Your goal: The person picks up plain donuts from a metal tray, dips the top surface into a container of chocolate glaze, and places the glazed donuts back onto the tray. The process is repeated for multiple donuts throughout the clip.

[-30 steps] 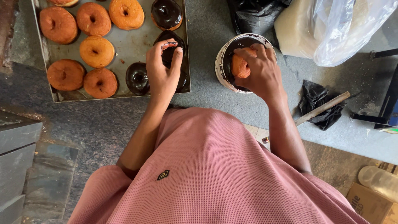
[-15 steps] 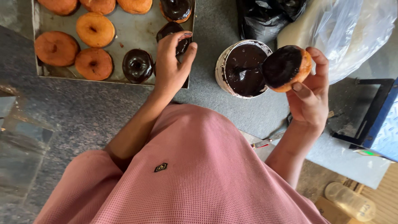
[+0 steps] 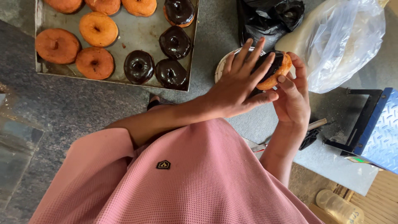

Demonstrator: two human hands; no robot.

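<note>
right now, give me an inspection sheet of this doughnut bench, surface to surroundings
surface: grey speckled stone counter, partly bare.
job's things: chocolate-topped doughnut held over a white bowl; metal tray with four glazed doughnuts and plain doughnuts.
clutter: black plastic bag, clear plastic bag, a stick-like tool at the counter edge; what it is cannot be told.
fingers: left hand lies across the doughnut's top; right hand grips it from the side and below.
cables: nothing seen.
surroundings: blue ridged platform on the right, plastic bottle low down on the right, pink shirt in the foreground.
</note>
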